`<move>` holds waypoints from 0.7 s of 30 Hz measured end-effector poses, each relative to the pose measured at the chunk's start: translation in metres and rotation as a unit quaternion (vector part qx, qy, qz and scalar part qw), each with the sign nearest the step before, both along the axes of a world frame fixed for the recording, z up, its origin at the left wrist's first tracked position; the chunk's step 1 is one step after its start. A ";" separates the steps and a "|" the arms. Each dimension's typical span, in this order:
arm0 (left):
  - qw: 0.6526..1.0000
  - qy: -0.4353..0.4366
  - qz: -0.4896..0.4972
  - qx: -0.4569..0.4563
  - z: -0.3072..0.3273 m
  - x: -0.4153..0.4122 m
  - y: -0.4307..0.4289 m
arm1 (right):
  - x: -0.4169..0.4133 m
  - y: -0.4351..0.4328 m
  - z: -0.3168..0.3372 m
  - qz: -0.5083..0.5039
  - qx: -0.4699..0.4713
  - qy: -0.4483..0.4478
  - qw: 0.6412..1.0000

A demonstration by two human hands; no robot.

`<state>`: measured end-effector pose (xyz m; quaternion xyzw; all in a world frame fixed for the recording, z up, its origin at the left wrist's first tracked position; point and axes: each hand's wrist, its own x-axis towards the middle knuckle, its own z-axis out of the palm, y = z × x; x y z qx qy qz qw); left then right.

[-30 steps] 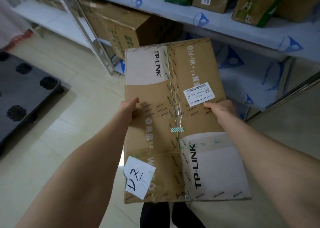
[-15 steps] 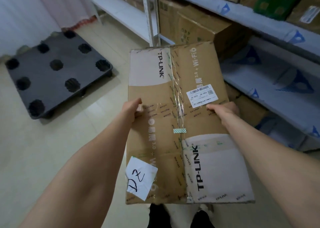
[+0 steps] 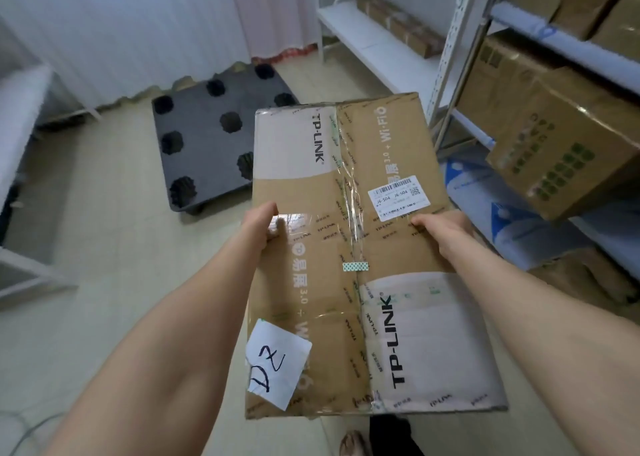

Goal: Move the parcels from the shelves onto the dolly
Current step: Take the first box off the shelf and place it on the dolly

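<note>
I carry a long flat brown TP-LINK parcel (image 3: pixel 325 248) in front of me, its top taped, with a barcode label and a white "D2" note. My left hand (image 3: pixel 258 225) grips its left edge, thumb on top. My right hand (image 3: pixel 445 227) grips the right edge just below the barcode label. The black dolly (image 3: pixel 204 144), a flat platform with round holes, stands on the floor ahead and to the left, partly hidden behind the parcel's far end. Nothing lies on its visible part.
Metal shelves (image 3: pixel 457 57) run along the right with several brown cartons (image 3: pixel 561 151) on them. A long brown box (image 3: pixel 398 26) lies on a white low shelf at the back. White curtains hang behind the dolly. A grey frame stands at the left edge.
The view has swung left away from the shelves. The dolly has come from the left edge toward the middle, closer to the parcel. Both hands keep the same hold.
</note>
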<state>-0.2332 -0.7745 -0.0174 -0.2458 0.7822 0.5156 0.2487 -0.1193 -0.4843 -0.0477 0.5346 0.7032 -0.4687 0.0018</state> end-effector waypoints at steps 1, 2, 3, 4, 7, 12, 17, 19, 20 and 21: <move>1.000 0.005 0.023 0.004 0.003 -0.010 -0.009 | -0.020 -0.008 0.000 0.011 0.001 0.002 1.000; 0.999 0.009 0.044 0.004 0.002 -0.023 -0.019 | -0.040 -0.015 0.000 0.021 -0.002 0.000 1.000; 0.998 0.015 0.057 0.007 0.001 -0.036 -0.027 | -0.060 -0.022 -0.002 0.034 -0.004 -0.001 0.999; 0.997 0.017 0.072 0.014 0.000 -0.050 -0.035 | -0.080 -0.029 -0.003 0.046 -0.006 -0.004 0.999; 0.993 0.024 0.113 0.014 -0.005 -0.094 -0.058 | -0.141 -0.044 -0.010 0.083 -0.004 -0.006 0.997; 0.989 0.010 0.146 -0.010 -0.006 -0.170 -0.090 | -0.248 -0.072 -0.019 0.134 -0.021 -0.005 0.991; 0.985 -0.008 0.174 -0.017 -0.005 -0.236 -0.123 | -0.344 -0.105 -0.019 0.175 -0.035 0.003 0.984; 0.983 -0.016 0.181 -0.022 -0.005 -0.262 -0.137 | -0.381 -0.118 -0.018 0.193 -0.037 0.000 0.981; 0.983 -0.016 0.182 -0.026 -0.006 -0.275 -0.145 | -0.399 -0.125 -0.018 0.200 -0.038 0.000 0.979; 0.982 -0.014 0.185 -0.029 -0.007 -0.289 -0.152 | -0.418 -0.131 -0.019 0.206 -0.035 0.001 0.978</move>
